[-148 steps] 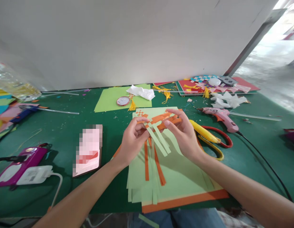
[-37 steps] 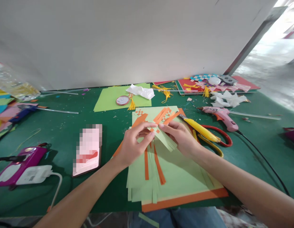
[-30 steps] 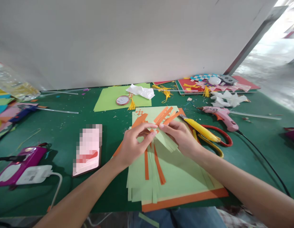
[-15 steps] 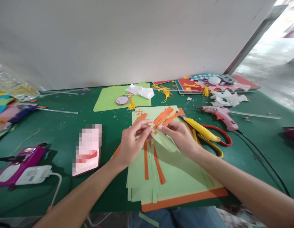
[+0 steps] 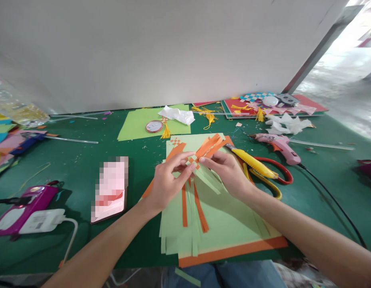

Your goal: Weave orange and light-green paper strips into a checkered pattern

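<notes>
Between my two hands is a small woven piece of orange and pale green paper strips [image 5: 193, 161], checkered in the middle with loose strip ends fanning out. My left hand [image 5: 172, 176] pinches its left side between thumb and fingers. On the right side, my right hand [image 5: 225, 170] grips it, the thumb resting near the checkered part. Below lies a stack of pale green paper sheets [image 5: 230, 224] with an orange sheet [image 5: 233, 251] showing at its front edge. Loose orange strips [image 5: 200, 206] and green strips rest on the stack. A small checkered piece [image 5: 175, 141] lies at its far left corner.
Right of the stack are a yellow utility knife [image 5: 254, 163], scissors with red and yellow handles [image 5: 285, 172] and a pink glue gun [image 5: 278, 146] with its cord. A phone [image 5: 110, 188] and a purple power strip [image 5: 26, 210] lie left. Behind stands a pale wall [image 5: 161, 52].
The woven piece has turned slightly, and its orange ends sit closer together. My left fingers have shifted a little to the right along it; my right hand has hardly moved.
</notes>
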Available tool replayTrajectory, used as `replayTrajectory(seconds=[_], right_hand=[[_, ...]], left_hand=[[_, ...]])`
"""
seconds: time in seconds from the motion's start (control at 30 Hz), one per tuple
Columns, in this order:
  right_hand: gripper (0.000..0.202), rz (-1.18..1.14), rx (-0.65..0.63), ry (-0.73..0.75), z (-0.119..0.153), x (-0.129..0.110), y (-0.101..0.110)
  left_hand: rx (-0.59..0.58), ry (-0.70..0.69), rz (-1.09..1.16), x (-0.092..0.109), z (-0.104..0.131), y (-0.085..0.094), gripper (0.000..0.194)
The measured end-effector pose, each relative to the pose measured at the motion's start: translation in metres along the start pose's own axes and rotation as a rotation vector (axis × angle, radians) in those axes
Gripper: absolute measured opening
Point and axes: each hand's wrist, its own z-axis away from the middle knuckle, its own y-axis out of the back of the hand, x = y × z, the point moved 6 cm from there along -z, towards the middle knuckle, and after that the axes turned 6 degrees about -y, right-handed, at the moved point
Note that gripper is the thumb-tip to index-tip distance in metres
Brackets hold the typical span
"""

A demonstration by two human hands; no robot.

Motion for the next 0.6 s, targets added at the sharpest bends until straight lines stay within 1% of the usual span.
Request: replayTrajectory(seconds=[0.07, 0.17, 0.3, 0.4, 0.47, 0.6], right_hand=[[0.041, 0.035, 0.001, -0.014, -0.0005, -0.0003, 0.0003], [0.043, 0.067, -0.052, -0.059, -0.0005, 0.0009, -0.0021], [0.048, 0.036, -0.069, -0.142, -0.0004, 0.0064, -0.0012], [0.051, 0.004, -0.075, -0.153, -0.0016, 0.0075, 0.0004], [0.051, -0.012, -0.082, -0.16, -0.0024, 0.0066, 0.0013], [0.048, -0.047, -0.08, -0.189, -0.0025, 0.0025, 0.0035]], left_hand=[[-0.015, -0.003, 0.013, -0.0001, 0.0, -0.0013, 0.028], [-0.012, 0.001, 0.034, 0.0002, 0.0, -0.0016, 0.027], [-0.043, 0.003, 0.022, 0.0015, 0.0006, -0.0026, 0.029], [-0.066, 0.0, 0.05, 0.0022, 0.0012, -0.0027, 0.03], [-0.05, -0.005, 0.068, 0.0026, 0.0013, -0.0013, 0.029], [0.051, -0.065, 0.018, 0.0043, 0.0015, 0.0045, 0.023]])
